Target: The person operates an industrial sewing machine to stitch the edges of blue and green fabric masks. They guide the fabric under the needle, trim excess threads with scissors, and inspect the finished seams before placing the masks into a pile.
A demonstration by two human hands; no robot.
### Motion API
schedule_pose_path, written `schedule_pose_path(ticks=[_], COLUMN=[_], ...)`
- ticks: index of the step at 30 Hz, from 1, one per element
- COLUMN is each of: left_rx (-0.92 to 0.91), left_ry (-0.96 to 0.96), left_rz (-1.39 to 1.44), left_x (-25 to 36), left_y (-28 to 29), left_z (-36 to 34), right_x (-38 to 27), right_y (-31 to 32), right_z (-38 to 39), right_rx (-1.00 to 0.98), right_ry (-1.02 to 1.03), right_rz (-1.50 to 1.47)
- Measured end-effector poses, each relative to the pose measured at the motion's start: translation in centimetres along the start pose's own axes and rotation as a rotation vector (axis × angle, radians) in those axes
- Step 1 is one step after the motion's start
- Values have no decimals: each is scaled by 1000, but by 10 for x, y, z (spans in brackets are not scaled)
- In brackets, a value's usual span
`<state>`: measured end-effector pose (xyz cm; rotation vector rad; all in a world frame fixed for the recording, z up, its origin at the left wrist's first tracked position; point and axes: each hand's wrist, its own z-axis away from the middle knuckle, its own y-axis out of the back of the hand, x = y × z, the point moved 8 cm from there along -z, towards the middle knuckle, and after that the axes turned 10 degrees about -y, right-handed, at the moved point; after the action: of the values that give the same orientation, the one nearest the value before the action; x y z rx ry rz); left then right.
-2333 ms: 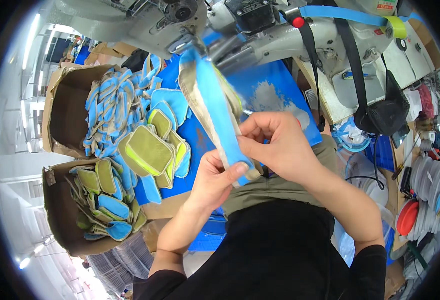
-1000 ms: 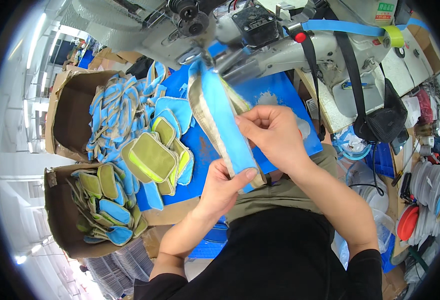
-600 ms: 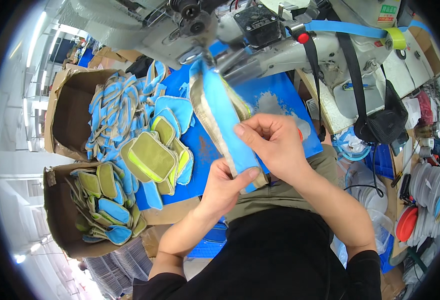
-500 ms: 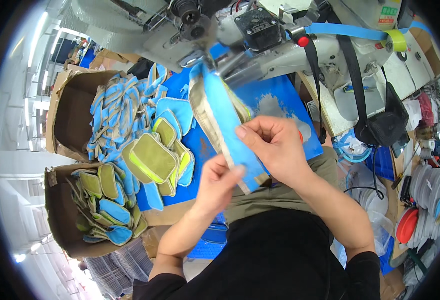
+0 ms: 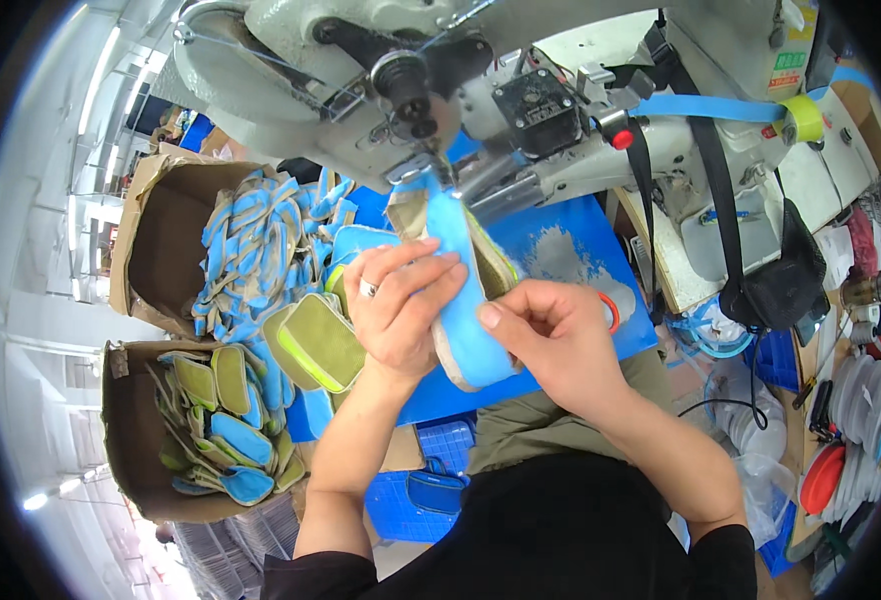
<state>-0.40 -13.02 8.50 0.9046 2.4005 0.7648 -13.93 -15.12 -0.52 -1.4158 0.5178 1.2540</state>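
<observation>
A blue fabric strip with khaki edging point(image 5: 476, 345) hangs in a loop from the needle area of a sewing machine point(image 5: 423, 170). From the left, my left hand point(image 5: 396, 300) grips it, fingers lying across its blue face and a ring on one finger; the thumb is hidden. My right hand point(image 5: 556, 340) pinches the strip's right edge between thumb and forefinger. Behind the strip, a khaki panel with lime edging point(image 5: 493, 262) shows in part. Left of my left hand lie stacked olive and lime padded pieces point(image 5: 316, 342) on the blue work surface point(image 5: 581, 225).
Blue and beige strips point(image 5: 261, 245) spill from a cardboard box point(image 5: 166, 245). A nearer box point(image 5: 126, 430) contains several padded pieces. Red-handled scissors point(image 5: 611, 312) lie beyond my right hand. Blue tape point(image 5: 711, 107) runs to the machine; black straps point(image 5: 716, 190) hang at right.
My left hand has moved up the strip and now lies over its face. The strip's lower end, straight before, now curls round into a loop. My right hand keeps its pinch.
</observation>
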Motion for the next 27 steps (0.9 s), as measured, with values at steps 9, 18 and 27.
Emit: schedule_pose_path(ticks=[9,18,27], left_rx=[5,-83,-141], left_ry=[6,5,26], left_rz=[82,69,110], left_x=[4,4,-15], left_y=[-3,-6,-9], left_z=[-5,-12,-18], right_x=[-23,-2,5], right_y=[19,13,10], right_z=[-25,-25,-38], right_rx=[243,109,138], right_ry=[309,103,117], right_rz=[344,84,118])
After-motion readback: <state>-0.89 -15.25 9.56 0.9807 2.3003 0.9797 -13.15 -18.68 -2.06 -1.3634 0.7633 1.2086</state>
